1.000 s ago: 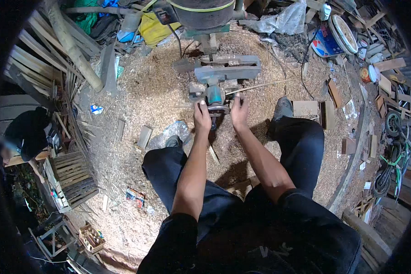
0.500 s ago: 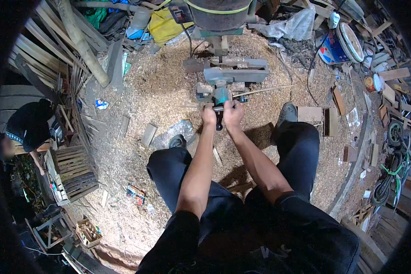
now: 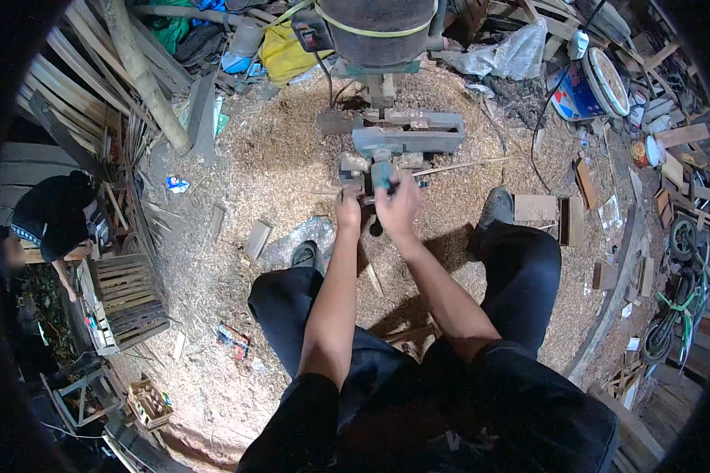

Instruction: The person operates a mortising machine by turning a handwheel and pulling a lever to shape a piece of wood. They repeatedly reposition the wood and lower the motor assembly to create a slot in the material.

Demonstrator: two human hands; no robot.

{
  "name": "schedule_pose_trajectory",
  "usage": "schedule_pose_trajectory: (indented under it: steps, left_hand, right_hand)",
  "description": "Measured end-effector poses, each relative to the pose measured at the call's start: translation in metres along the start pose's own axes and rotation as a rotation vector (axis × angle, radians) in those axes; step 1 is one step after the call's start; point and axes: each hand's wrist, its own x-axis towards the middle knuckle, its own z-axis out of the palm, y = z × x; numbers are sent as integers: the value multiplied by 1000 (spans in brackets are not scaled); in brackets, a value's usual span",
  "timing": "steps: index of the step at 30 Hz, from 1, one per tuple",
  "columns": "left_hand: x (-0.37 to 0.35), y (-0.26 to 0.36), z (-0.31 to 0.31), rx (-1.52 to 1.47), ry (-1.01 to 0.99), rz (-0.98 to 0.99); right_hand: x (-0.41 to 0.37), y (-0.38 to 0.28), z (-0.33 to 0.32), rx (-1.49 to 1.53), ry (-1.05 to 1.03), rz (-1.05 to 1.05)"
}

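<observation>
A green and grey vise-like machine part (image 3: pixel 382 175) stands low between my feet, below a drill-press-like machine (image 3: pixel 379 39) with a slotted metal table (image 3: pixel 409 140). My left hand (image 3: pixel 348 211) is closed at the left end of a dark handle just under the green part. To its right, my right hand (image 3: pixel 397 203) is at the other side of that handle, its fingers curled and blurred by motion; what it grips, if anything, is unclear.
Wood shavings (image 3: pixel 276 150) cover the floor. A person (image 3: pixel 51 213) crouches at the left beside a slatted crate (image 3: pixel 130 299). Buckets (image 3: pixel 588 87) and a small motorbike (image 3: pixel 674 307) are on the right. A cable (image 3: pixel 540 126) hangs at upper right.
My left hand has shifted slightly left and down. The right hand has tilted and moved a little down and left at the handle. The view has shifted slightly.
</observation>
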Motion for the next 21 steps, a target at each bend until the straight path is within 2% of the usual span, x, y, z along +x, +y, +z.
schedule_pose_trajectory:
  steps: [2,3,4,5,8,9,10,11,12,14,16,17,18,19,20,21]
  left_hand:
    - [4,1,3,8,-38,-108]
    - [1,6,4,70,-76,-47]
    - [-7,15,4,138,-119,13]
    - [-22,31,11,112,-58,-49]
    - [-7,19,10,52,-85,103]
    - [-1,12,8,74,-78,70]
    - [-6,15,6,122,-66,25]
    - [-12,17,9,148,9,59]
    - [-15,18,11,177,85,94]
    - [-10,8,6,129,19,38]
    - [-6,9,6,-14,-43,-74]
    - [8,-1,1,-17,-74,-34]
    - [17,-17,-5,-17,-106,-7]
    - [8,-5,-1,44,-120,74]
    - [19,8,7,37,-105,62]
    - [22,10,11,24,-81,33]
  right_hand:
    - [-12,61,3,-64,84,-48]
    - [-27,100,-6,192,75,48]
    - [-41,107,-34,-552,-57,205]
    - [-50,191,-53,-251,-363,605]
    - [-35,136,-38,-273,1,543]
    - [-22,102,-21,-104,116,302]
    - [4,29,-29,68,32,179]
    - [17,-5,-27,83,-140,182]
    - [22,-19,-14,-12,-30,-142]
    - [14,-36,-19,-207,-95,-329]
    - [-7,60,-18,-214,-55,-127]
    - [-21,109,-29,-228,-65,19]
    - [-33,151,-51,-439,-207,308]
    - [-39,188,-72,-531,-356,552]
    - [-35,197,-75,-510,-319,654]
    - [-28,181,-68,-490,-167,655]
